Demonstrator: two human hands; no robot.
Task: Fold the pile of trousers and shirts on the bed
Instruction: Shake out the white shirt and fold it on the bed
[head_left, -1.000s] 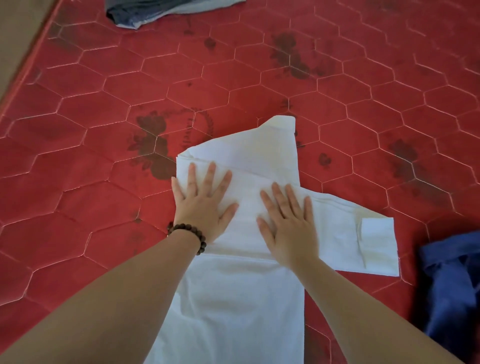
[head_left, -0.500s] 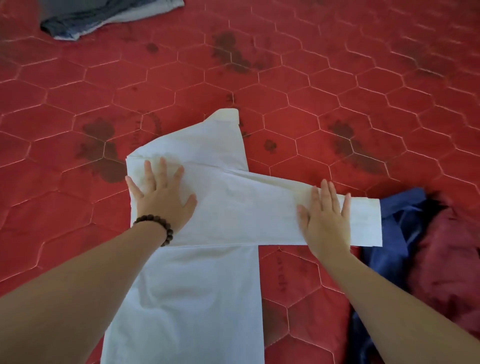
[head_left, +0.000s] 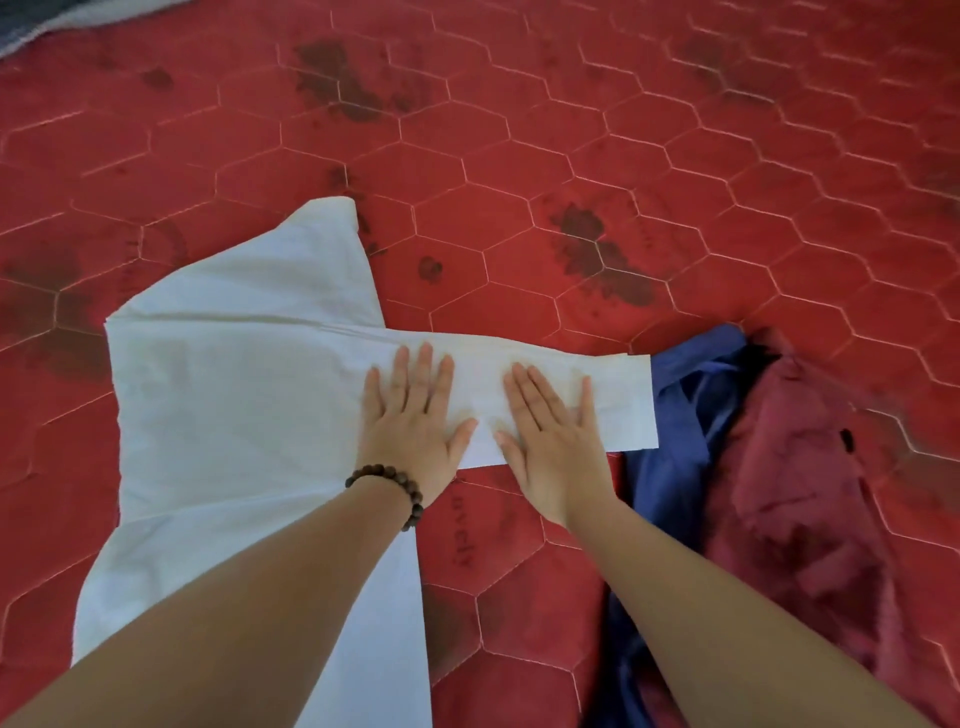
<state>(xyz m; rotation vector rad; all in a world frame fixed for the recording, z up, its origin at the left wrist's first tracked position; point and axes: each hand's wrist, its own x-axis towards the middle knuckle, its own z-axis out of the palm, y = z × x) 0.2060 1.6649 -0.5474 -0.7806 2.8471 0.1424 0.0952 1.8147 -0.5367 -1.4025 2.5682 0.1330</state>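
a white shirt (head_left: 234, 405) lies spread on the red quilted bed (head_left: 571, 156), filling the centre left of the frame, its body running down to the lower edge. one sleeve (head_left: 597, 395) is laid across to the right, a flat band ending just beside a blue garment (head_left: 680, 467). both hands rest flat on that sleeve at the middle of the frame, side by side and near each other, thumbs pointing inward. the left hand (head_left: 415, 415) has straight, slightly spread fingers pressing the cloth and grips nothing; a dark bead bracelet (head_left: 392, 488) circles its wrist. the right hand (head_left: 556, 431) is likewise flat, fingers extended, holding nothing. the blue garment lies crumpled at centre right, touching a dark red garment (head_left: 810, 493) to its right. at the upper left corner, a grey-blue cloth (head_left: 31, 21) shows at the frame's edge.
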